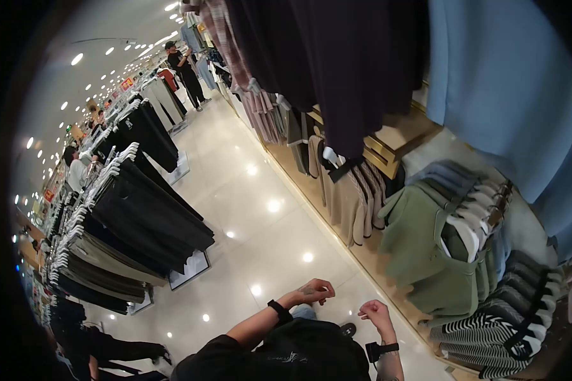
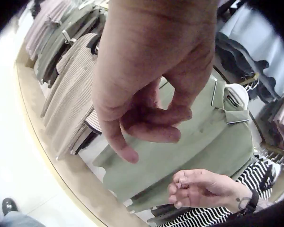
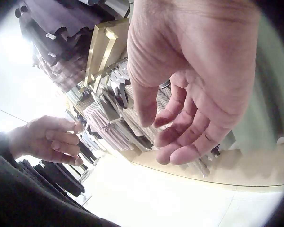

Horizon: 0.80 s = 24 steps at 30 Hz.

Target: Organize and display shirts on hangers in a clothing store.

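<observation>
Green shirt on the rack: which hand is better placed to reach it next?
Probably the right hand: in the head view it appears nearer the green shirt and is empty; the left hand, also empty, appears farther off.

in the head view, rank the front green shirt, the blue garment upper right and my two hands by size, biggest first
1. Blue garment
2. Green shirt
3. Left hand and right hand: too alike to rank

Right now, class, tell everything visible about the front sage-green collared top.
The sage-green collared top looks smooth and soft, with a pale-edged collar and a dark neck label. It hangs, draping loosely, from a white hanger beside black-and-white striped garments. The left hand and right hand appear clear of it.
</observation>
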Motion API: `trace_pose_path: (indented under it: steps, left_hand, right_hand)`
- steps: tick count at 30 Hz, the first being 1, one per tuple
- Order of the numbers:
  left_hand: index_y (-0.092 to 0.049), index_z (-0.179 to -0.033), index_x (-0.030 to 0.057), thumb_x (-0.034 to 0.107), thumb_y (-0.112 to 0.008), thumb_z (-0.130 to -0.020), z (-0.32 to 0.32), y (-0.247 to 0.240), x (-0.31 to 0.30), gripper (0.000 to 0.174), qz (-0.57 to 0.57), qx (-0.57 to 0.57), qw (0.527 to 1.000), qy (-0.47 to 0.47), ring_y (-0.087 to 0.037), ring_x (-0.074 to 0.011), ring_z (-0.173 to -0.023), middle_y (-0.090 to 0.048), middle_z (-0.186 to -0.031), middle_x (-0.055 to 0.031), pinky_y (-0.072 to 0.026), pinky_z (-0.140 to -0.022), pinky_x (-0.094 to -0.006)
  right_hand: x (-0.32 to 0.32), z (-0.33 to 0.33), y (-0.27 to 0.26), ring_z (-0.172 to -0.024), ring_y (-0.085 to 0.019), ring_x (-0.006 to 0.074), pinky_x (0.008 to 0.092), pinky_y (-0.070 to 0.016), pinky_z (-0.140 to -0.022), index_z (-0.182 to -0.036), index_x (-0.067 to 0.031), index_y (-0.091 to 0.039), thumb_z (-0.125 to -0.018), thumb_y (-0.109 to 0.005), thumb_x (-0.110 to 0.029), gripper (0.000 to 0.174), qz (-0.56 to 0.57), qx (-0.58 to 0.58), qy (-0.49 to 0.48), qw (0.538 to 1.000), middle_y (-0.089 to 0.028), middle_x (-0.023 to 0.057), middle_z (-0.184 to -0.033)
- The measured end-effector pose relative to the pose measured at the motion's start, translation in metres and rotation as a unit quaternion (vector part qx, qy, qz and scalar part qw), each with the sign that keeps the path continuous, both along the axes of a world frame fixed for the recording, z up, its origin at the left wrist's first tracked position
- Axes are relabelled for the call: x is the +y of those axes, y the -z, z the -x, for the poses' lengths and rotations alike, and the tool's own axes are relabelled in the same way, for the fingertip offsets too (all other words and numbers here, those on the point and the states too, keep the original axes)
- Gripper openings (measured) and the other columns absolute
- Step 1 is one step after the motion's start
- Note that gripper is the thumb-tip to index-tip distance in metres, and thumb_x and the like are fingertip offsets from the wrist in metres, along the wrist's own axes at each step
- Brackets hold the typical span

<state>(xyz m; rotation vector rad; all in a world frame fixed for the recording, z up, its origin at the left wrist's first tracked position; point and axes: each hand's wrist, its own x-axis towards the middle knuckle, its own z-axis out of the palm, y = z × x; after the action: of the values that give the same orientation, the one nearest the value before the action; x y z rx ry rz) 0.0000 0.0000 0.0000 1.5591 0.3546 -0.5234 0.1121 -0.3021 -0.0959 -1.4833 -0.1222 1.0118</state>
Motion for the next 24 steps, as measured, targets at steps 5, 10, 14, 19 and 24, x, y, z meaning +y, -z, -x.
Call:
trace_pose_path:
  steps: [5, 10, 14, 19, 24]
  left_hand:
    - [-0.072, -0.107, 0.0036, 0.023, -0.068, -0.104, 0.008, 0.019, -0.011, 0.020, 0.054, -0.035, 0.996, -0.059, -0.070, -0.0136, -0.074, -0.071, -0.089, -0.0050, -0.0599, -0.072, -0.0301]
    - [-0.072, -0.108, 0.0040, 0.023, -0.068, -0.104, 0.047, 0.009, 0.085, 0.019, 0.033, -0.023, 0.996, -0.086, -0.069, -0.0128, -0.074, -0.070, -0.085, -0.0040, -0.0591, -0.072, -0.0293]
    - [-0.071, -0.107, 0.0030, 0.019, -0.068, -0.103, 0.063, 0.000, 0.161, 0.017, 0.028, -0.030, 0.989, -0.142, -0.069, -0.0133, -0.073, -0.070, -0.084, -0.0050, -0.0586, -0.073, -0.0293]
    - [-0.070, -0.109, 0.0019, 0.016, -0.065, -0.103, 0.094, -0.005, 0.260, 0.016, 0.030, -0.037, 0.976, -0.210, -0.069, -0.0127, -0.076, -0.069, -0.080, -0.0034, -0.0589, -0.081, -0.0292]
    - [-0.071, -0.108, 0.0026, 0.017, -0.065, -0.103, 0.142, -0.001, 0.329, 0.016, 0.061, -0.058, 0.957, -0.278, -0.069, -0.0126, -0.075, -0.068, -0.081, -0.0030, -0.0592, -0.081, -0.0303]
  right_hand:
    - [-0.041, -0.011, -0.006, -0.084, -0.078, 0.0245, 0.0339, -0.0645, -0.072, -0.104, 0.0010, -0.068, -0.098, -0.072, -0.003, 0.009, 0.064, 0.008, 0.018, 0.998, -0.076, 0.0124, -0.094]
    - [0.065, 0.015, -0.009, -0.086, -0.078, 0.0237, 0.0342, -0.0654, -0.074, -0.105, 0.0019, -0.067, -0.099, -0.074, -0.006, 0.012, 0.049, 0.028, -0.035, 0.998, -0.076, 0.0128, -0.095]
    - [0.151, 0.012, -0.050, -0.090, -0.078, 0.0237, 0.0342, -0.0652, -0.077, -0.103, 0.0023, -0.067, -0.100, -0.073, -0.008, 0.012, 0.005, 0.036, -0.055, 0.998, -0.076, 0.0129, -0.097]
    - [0.247, -0.022, -0.042, -0.088, -0.078, 0.0230, 0.0352, -0.0650, -0.076, -0.103, 0.0010, -0.068, -0.099, -0.074, -0.009, 0.012, 0.000, -0.034, -0.081, 0.996, -0.076, 0.0119, -0.096]
    - [0.334, -0.024, -0.050, -0.084, -0.077, 0.0210, 0.0344, -0.0645, -0.074, -0.103, -0.0003, -0.068, -0.098, -0.076, -0.010, 0.013, -0.007, -0.048, -0.072, 0.996, -0.076, 0.0106, -0.094]
